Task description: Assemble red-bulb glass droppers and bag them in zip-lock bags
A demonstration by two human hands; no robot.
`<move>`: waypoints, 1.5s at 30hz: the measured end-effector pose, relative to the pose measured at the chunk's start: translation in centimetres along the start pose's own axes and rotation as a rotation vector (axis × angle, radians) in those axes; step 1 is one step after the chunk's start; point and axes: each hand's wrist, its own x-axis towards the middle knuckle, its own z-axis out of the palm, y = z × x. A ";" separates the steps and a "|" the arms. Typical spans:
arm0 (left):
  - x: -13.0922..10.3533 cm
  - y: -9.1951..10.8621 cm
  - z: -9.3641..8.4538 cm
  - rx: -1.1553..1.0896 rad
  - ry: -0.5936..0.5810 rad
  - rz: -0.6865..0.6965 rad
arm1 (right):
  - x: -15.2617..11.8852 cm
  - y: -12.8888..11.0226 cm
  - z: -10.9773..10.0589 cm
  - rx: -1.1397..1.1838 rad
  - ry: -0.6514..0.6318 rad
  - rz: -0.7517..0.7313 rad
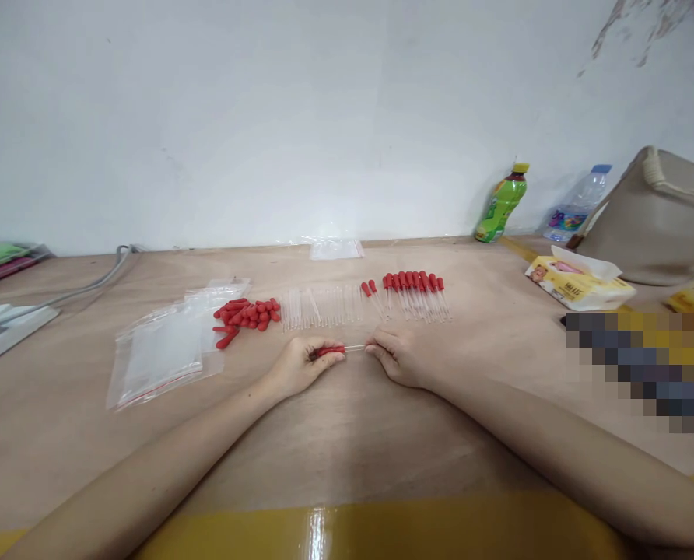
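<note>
My left hand [300,364] is closed around a red rubber dropper bulb [331,351]. From the bulb's open end a thin clear dropper tube [355,348] runs across to my right hand [397,356], whose fingers pinch its far end. How deep the tube sits in the bulb is hidden. Behind my left hand lies a heap of loose red bulbs [247,313]. Bare clear tubes [322,306] lie side by side behind both hands. To their right is a row of droppers with red bulbs fitted [414,292], two of them [370,289] a little apart.
Clear zip bags [163,350] lie at left, near a grey cable [90,286]. Another small bag [336,249] is by the wall. At right stand a green bottle [502,204], a clear bottle [577,204], a tissue pack [580,288] and a beige bag [662,218].
</note>
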 end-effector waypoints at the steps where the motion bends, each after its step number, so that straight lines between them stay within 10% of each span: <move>1: 0.0 0.0 0.0 0.006 -0.001 0.006 | 0.0 0.1 0.3 0.011 0.009 -0.013; 29: 0.1 -0.5 -0.1 0.221 0.121 0.335 | 1.9 -0.8 0.6 0.172 -0.235 0.227; 37: 0.3 -0.2 -0.3 0.237 0.143 0.270 | 2.4 -0.8 -3.6 0.247 -0.515 0.370; 41: 0.4 -0.2 -0.4 0.269 0.109 0.270 | 3.1 2.2 -5.2 0.375 -0.298 0.646; 45: 0.4 -0.1 -0.4 0.279 0.078 0.285 | 4.3 5.5 -4.7 0.018 -0.008 0.809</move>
